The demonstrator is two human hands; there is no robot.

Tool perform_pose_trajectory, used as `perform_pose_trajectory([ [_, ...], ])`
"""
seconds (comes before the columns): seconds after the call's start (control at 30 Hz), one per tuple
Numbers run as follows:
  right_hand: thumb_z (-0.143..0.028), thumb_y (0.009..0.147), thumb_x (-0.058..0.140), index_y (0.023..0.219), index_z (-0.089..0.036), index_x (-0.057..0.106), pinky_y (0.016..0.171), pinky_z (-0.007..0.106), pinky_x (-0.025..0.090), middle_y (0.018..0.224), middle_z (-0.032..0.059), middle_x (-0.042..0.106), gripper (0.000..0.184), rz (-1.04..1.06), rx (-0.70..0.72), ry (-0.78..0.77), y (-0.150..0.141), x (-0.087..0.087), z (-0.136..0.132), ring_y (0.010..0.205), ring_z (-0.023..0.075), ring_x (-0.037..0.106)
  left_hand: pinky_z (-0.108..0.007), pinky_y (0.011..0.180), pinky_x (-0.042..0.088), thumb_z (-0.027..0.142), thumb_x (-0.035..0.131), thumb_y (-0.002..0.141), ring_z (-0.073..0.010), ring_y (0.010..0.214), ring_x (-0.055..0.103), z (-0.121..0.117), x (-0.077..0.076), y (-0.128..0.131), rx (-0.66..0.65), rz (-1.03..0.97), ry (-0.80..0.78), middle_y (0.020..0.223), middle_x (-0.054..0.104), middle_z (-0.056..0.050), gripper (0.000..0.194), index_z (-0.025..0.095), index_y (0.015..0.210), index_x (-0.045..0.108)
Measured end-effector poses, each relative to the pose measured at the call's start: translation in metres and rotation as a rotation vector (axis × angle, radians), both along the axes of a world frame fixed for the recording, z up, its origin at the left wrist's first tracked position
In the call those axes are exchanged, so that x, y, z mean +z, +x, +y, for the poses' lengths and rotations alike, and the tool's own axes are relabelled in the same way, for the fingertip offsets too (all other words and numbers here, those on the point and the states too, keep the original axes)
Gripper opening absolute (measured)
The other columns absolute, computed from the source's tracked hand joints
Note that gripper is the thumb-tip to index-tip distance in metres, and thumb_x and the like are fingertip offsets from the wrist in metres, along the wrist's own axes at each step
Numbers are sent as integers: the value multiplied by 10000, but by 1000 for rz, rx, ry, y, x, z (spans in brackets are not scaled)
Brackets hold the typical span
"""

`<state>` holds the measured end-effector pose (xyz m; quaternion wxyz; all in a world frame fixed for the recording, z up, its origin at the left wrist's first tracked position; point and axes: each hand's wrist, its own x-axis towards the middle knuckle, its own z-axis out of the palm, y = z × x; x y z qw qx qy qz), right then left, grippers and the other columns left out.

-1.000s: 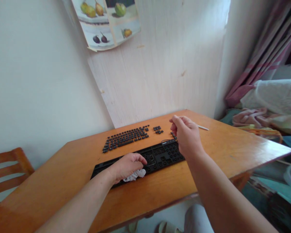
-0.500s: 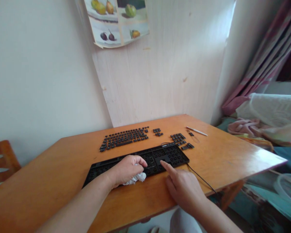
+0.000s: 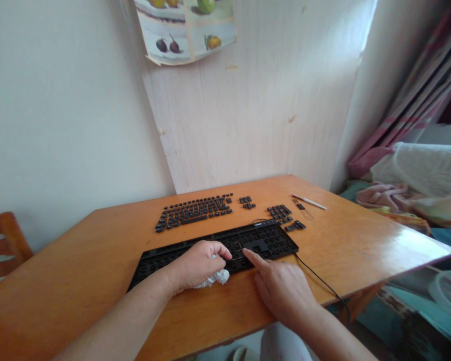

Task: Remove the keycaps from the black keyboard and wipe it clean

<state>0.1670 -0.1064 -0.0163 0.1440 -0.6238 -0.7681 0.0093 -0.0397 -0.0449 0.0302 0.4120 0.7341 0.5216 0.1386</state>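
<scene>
A black keyboard base (image 3: 261, 245), stripped of its keycaps, lies slanted along the front of the wooden table. My left hand (image 3: 199, 265) rests over its middle front edge, fingers curled on a crumpled white tissue (image 3: 221, 277). Part of the tissue is hidden beneath the palm. To the right, my right hand (image 3: 283, 287) stretches its index finger onto the base near the bare key sockets; its other fingers are bent, and nothing shows in them. Behind the base, black keycaps (image 3: 197, 213) lie in keyboard order, with number-pad keycaps (image 3: 279, 211) further right.
A white pen-like stick (image 3: 310, 201) and a small tool with wire loops (image 3: 300, 206) lie at the right. The keyboard's cable (image 3: 319, 278) runs over the table's front edge. A wooden chair (image 3: 7, 238) stands at the left; fruit pictures (image 3: 191, 47) hang behind.
My right hand has come down from above the base's right end, and its index finger now touches the base, lately shifting slightly left. My left hand stays on the tissue.
</scene>
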Motion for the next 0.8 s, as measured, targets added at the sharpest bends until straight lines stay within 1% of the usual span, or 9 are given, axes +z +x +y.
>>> perform_pose_trajectory([
  [0.23, -200, 883, 442, 1413, -322, 495, 633, 307, 449, 941, 64, 762, 547, 22, -5, 29, 1, -3, -2, 776, 238, 717, -210, 500, 331, 276, 537, 722, -115, 576, 481, -1, 3, 0, 0, 1, -8, 709, 647, -16, 326, 164, 993, 680],
  [0.47, -184, 881, 453, 1380, -324, 532, 641, 285, 427, 909, 49, 758, 524, 38, 15, 42, 1, -1, -3, 773, 214, 708, -209, 491, 308, 295, 563, 737, -101, 543, 448, -2, 6, -1, 24, -32, -19, 677, 607, -4, 308, 151, 987, 672],
  [0.6, -183, 883, 452, 1376, -318, 538, 638, 280, 423, 904, 50, 757, 519, 39, 27, 47, 1, -1, -4, 761, 205, 701, -216, 520, 331, 340, 571, 787, -109, 576, 487, 2, 10, -4, 91, -124, -34, 708, 619, -17, 296, 150, 995, 661],
  [0.7, -184, 881, 455, 1375, -318, 541, 647, 282, 427, 898, 50, 756, 519, 32, 28, 46, 1, -2, -4, 760, 204, 698, -217, 557, 350, 399, 593, 812, -108, 619, 490, 7, 15, -5, 150, -189, 35, 736, 617, -24, 288, 141, 915, 668],
  [0.77, -183, 878, 459, 1370, -324, 546, 646, 284, 428, 890, 48, 755, 520, 25, 24, 45, 2, -3, -4, 756, 205, 697, -212, 561, 350, 467, 606, 816, -103, 631, 486, 9, 18, -4, 168, -243, 52, 756, 614, -26, 345, 134, 884, 662],
  [0.8, -181, 875, 462, 1368, -327, 548, 642, 284, 427, 886, 46, 754, 521, 23, 22, 46, 2, -3, -4, 754, 205, 697, -210, 542, 339, 503, 615, 808, -98, 612, 476, 10, 19, -4, 170, -259, 30, 751, 607, -20, 382, 136, 901, 657],
])
